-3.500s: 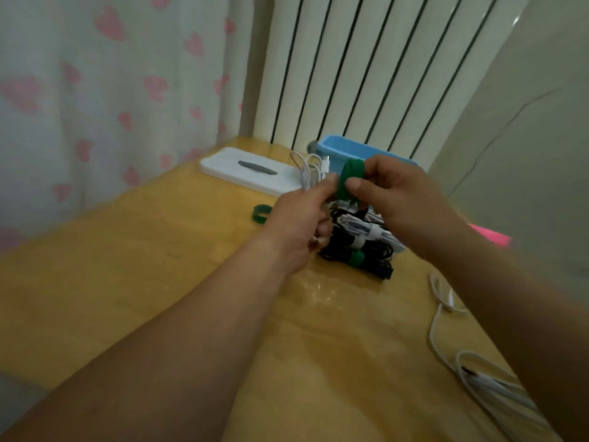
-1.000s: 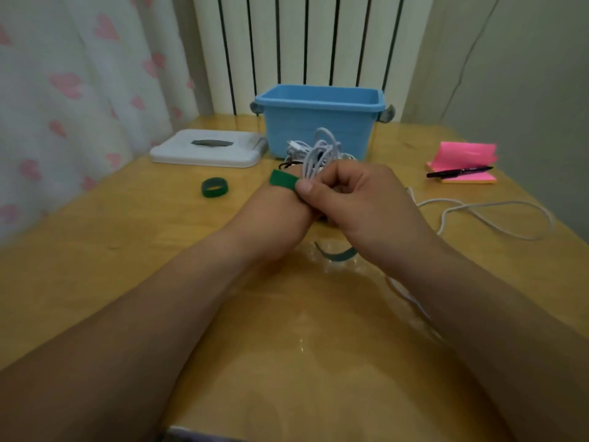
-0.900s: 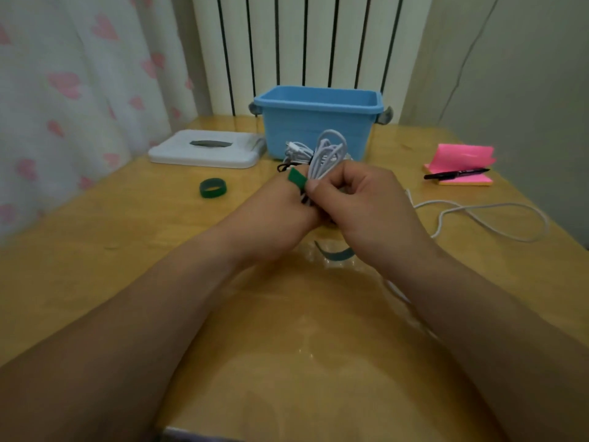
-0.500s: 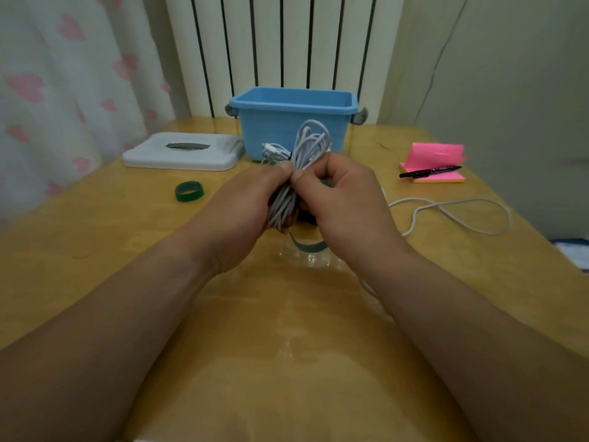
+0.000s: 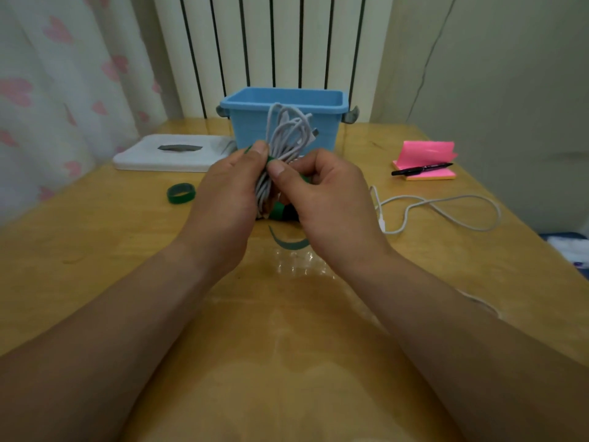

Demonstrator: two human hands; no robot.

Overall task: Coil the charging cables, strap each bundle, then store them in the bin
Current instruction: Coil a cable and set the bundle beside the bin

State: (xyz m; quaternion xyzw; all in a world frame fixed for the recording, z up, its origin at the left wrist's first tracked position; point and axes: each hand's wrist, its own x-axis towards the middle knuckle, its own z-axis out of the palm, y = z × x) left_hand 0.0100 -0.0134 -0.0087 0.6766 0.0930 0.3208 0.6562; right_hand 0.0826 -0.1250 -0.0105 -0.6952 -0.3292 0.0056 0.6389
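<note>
A coiled white cable bundle [image 5: 287,132] stands upright between my two hands above the table's middle. My left hand [image 5: 223,199] grips its left side, thumb on a green strap [image 5: 277,210] that runs around the bundle. My right hand [image 5: 322,199] pinches the strap from the right. The blue bin [image 5: 251,122] stands just behind the bundle. A loose white cable [image 5: 446,205] lies to the right on the table. A rolled green strap [image 5: 180,193] sits to the left. Another green strap [image 5: 288,242] lies flat below my hands.
A white tissue box [image 5: 172,153] lies at the back left. Pink sticky notes [image 5: 425,161] with a black pen [image 5: 420,169] sit at the back right. A radiator and curtain stand behind the wooden table [image 5: 95,250]. Dark cables under my hands are mostly hidden.
The view swung to face the bin. My hands brought the white bundle upright and drew the green strap around it; the strap end that stuck up is now down against the bundle.
</note>
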